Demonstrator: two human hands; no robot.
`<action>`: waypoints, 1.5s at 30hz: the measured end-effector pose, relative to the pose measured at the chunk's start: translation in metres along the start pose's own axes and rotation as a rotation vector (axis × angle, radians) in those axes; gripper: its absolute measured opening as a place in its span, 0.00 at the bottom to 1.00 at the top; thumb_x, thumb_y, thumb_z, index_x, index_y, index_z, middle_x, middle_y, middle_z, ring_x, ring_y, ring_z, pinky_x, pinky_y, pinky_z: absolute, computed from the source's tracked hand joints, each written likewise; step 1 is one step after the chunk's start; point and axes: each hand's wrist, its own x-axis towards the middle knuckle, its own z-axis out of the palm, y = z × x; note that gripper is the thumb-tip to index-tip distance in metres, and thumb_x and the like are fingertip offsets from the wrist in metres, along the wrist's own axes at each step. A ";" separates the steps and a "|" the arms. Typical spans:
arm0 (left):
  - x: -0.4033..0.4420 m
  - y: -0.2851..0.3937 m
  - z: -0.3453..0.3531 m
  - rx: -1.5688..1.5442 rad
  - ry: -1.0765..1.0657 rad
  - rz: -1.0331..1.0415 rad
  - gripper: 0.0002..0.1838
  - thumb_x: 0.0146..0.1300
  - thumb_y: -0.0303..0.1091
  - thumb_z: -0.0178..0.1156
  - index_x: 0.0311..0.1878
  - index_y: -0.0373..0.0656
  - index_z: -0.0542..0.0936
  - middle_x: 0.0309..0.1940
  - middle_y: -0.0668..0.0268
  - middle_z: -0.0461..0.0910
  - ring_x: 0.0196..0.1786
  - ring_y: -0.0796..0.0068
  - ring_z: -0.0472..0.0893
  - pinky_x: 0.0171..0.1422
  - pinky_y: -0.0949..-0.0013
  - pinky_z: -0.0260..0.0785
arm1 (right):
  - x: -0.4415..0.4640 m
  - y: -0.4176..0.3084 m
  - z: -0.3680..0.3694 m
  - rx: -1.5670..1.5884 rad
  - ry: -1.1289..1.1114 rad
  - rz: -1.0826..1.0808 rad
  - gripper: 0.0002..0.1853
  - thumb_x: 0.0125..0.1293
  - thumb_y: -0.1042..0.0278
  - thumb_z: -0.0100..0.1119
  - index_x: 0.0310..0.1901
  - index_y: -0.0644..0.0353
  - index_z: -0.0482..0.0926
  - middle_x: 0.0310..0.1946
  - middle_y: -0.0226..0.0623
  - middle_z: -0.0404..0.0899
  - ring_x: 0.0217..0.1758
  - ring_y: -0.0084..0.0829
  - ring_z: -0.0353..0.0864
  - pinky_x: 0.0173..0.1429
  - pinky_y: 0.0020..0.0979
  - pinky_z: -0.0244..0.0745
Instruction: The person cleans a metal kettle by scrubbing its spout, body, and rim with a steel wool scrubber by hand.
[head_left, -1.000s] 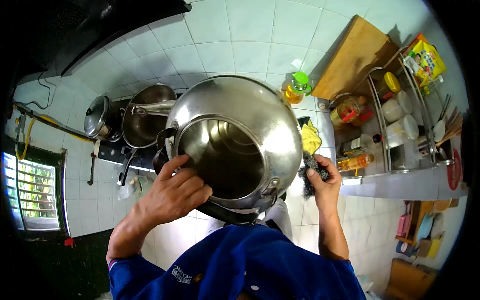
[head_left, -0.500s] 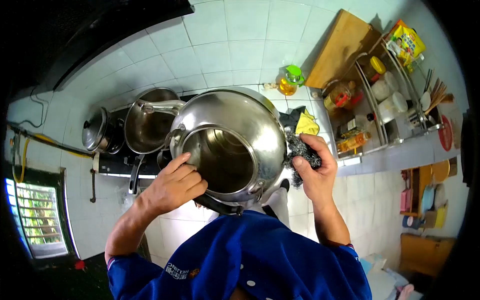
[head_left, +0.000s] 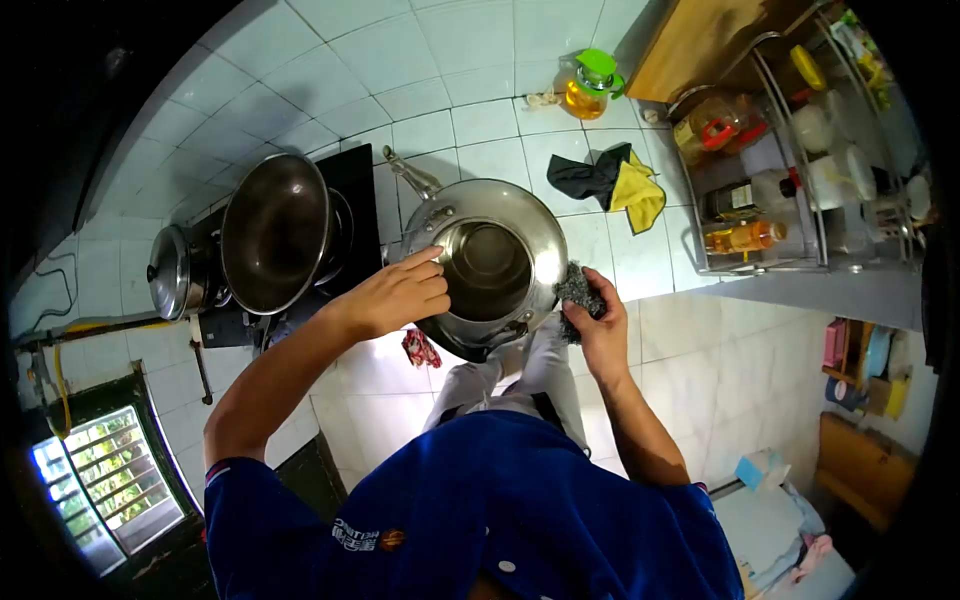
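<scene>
A shiny metal kettle (head_left: pixel 546 232) without its lid is in the middle, its round opening facing up and its spout pointing to the upper left. My left hand (head_left: pixel 393 292) is at the left rim of the opening, index finger stretched onto the rim and the other fingers curled, apparently gripping the edge. In my right hand (head_left: pixel 603 330) is a dark grey scouring pad (head_left: pixel 578 297), pinched between thumb and fingers against the kettle's right side. The black handle is folded down at the kettle's near side, partly hidden.
A large pan (head_left: pixel 275 235) and a lidded pot (head_left: pixel 172 272) stand on the stove at left. Behind the kettle on the tiled counter lie a black and yellow cloth (head_left: pixel 634 190) and an oil jug (head_left: pixel 586 97). A bottle rack (head_left: pixel 770 262) stands at right.
The kettle has moved lower and away from my face, so it looks smaller. Both hands have moved with it. More of the counter and the cloth now shows.
</scene>
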 end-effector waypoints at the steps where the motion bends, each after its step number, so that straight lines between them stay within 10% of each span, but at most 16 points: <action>1: 0.007 -0.010 0.009 -0.042 0.002 0.016 0.05 0.54 0.26 0.55 0.35 0.44 0.72 0.31 0.65 0.69 0.45 0.65 0.76 0.81 0.53 0.57 | 0.006 0.008 -0.002 0.009 0.002 0.016 0.28 0.64 0.79 0.64 0.66 0.68 0.69 0.52 0.36 0.79 0.51 0.24 0.78 0.58 0.25 0.74; 13: 0.060 -0.076 0.070 -0.009 -0.228 0.074 0.11 0.55 0.29 0.60 0.43 0.46 0.78 0.44 0.65 0.75 0.63 0.63 0.74 0.84 0.50 0.47 | 0.060 0.071 -0.042 0.100 -0.071 0.005 0.26 0.68 0.81 0.61 0.67 0.69 0.67 0.53 0.35 0.79 0.53 0.23 0.78 0.59 0.26 0.74; 24: 0.063 -0.090 0.071 0.012 -0.403 0.056 0.18 0.55 0.30 0.62 0.51 0.48 0.78 0.52 0.63 0.76 0.69 0.56 0.70 0.85 0.49 0.46 | 0.075 0.054 -0.026 -0.523 0.029 -0.295 0.23 0.59 0.74 0.70 0.57 0.67 0.78 0.54 0.52 0.78 0.57 0.48 0.79 0.62 0.38 0.74; 27: 0.091 -0.055 0.040 -0.158 -0.473 -0.246 0.48 0.47 0.40 0.77 0.72 0.45 0.66 0.65 0.54 0.72 0.72 0.52 0.67 0.81 0.50 0.53 | 0.076 0.046 -0.016 -0.582 0.062 -0.268 0.23 0.58 0.75 0.71 0.56 0.66 0.79 0.54 0.51 0.79 0.57 0.48 0.78 0.61 0.38 0.75; 31: 0.131 -0.008 0.072 -0.654 -0.243 -0.688 0.54 0.52 0.54 0.75 0.74 0.34 0.58 0.61 0.42 0.73 0.63 0.44 0.76 0.67 0.48 0.67 | 0.082 0.038 -0.011 -0.723 0.026 -0.344 0.23 0.56 0.76 0.72 0.55 0.64 0.81 0.53 0.49 0.79 0.55 0.47 0.79 0.58 0.39 0.77; 35: 0.148 0.017 0.127 -0.701 -0.161 -0.852 0.31 0.60 0.44 0.69 0.56 0.32 0.67 0.38 0.45 0.82 0.36 0.48 0.85 0.37 0.53 0.77 | 0.115 0.032 -0.013 -0.846 -0.090 -0.520 0.21 0.53 0.77 0.72 0.52 0.62 0.83 0.51 0.47 0.81 0.51 0.47 0.80 0.54 0.40 0.77; 36: 0.146 0.017 0.134 -0.551 0.130 -0.752 0.24 0.61 0.40 0.67 0.49 0.35 0.67 0.31 0.48 0.81 0.29 0.50 0.84 0.30 0.55 0.76 | 0.132 0.027 -0.006 -0.869 -0.111 -0.576 0.21 0.53 0.77 0.72 0.51 0.61 0.83 0.49 0.46 0.81 0.48 0.47 0.80 0.52 0.41 0.77; 45: 0.137 0.006 0.133 -0.607 0.058 -0.686 0.22 0.60 0.37 0.66 0.48 0.35 0.67 0.30 0.49 0.81 0.30 0.49 0.84 0.31 0.53 0.76 | 0.155 0.020 0.001 -0.983 -0.246 -0.637 0.15 0.52 0.77 0.71 0.43 0.56 0.87 0.44 0.38 0.84 0.44 0.43 0.80 0.49 0.37 0.78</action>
